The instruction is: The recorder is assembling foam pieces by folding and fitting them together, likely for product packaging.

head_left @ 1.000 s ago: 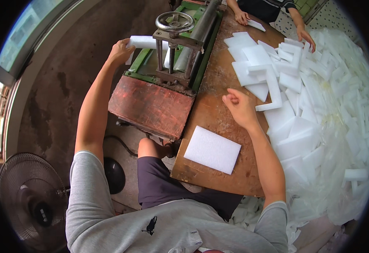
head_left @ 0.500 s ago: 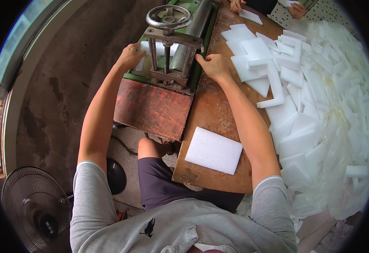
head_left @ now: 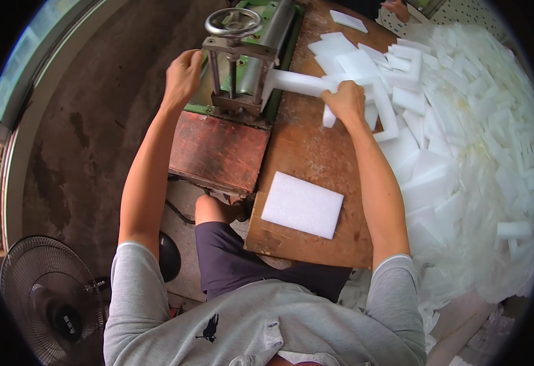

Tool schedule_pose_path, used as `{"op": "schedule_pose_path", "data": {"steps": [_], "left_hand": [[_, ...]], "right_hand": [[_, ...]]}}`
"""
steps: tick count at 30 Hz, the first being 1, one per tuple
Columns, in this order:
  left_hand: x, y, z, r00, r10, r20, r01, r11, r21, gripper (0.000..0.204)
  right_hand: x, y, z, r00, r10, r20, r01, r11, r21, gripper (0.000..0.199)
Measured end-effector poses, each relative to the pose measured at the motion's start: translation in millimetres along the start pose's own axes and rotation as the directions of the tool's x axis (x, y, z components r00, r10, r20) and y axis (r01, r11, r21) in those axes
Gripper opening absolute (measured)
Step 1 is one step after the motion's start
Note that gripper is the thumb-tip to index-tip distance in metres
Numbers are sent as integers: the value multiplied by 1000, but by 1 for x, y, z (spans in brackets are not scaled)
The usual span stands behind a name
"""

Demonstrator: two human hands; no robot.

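Observation:
My right hand (head_left: 344, 102) is closed on the right end of a white U-shaped foam piece (head_left: 300, 83). Its long bar spans from the machine's right side to my fingers, over the wooden table (head_left: 303, 146). One short leg points down beside my hand; the other lies against the machine frame. The green roller machine (head_left: 238, 73) has a metal handwheel (head_left: 233, 22) on top of a screw post. At the machine's left edge my left hand (head_left: 183, 76) is curled, its fingertips hidden. A flat white foam sheet (head_left: 303, 204) lies on the table's near corner.
White foam pieces (head_left: 395, 97), flat and cut-out, pile up on the right, with clear plastic sheeting (head_left: 480, 244) around them. A reddish board (head_left: 218, 149) fronts the machine. A fan (head_left: 53, 299) stands low left. Another person's hand (head_left: 396, 8) shows at the far edge.
My right hand has moved right, away from the machine, drawing the U-shaped foam piece out over the table. My left hand has shifted slightly up and left. The other person's hands have moved off the far sheet.

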State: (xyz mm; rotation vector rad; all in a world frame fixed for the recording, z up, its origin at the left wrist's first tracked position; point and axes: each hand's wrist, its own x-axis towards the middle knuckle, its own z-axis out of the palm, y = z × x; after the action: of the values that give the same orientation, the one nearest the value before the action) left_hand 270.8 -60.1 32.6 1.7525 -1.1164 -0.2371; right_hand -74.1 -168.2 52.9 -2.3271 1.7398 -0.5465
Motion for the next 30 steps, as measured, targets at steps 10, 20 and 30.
{"op": "schedule_pose_path", "data": {"steps": [10,20,30], "left_hand": [[-202,143,1,978,173,121,-152,975,-160,41],[-246,110,36,909,219,355,-238,971,10,37],[-255,92,35,921,189,340,-200,980,-3,33]], "right_hand": [[-197,47,-69,972,108,-208,-64,976,209,27],[-242,53,-49,987,82,-139,-44,965,258,28],[-245,47,-39,989,26,-145,11,969,248,31]]}}
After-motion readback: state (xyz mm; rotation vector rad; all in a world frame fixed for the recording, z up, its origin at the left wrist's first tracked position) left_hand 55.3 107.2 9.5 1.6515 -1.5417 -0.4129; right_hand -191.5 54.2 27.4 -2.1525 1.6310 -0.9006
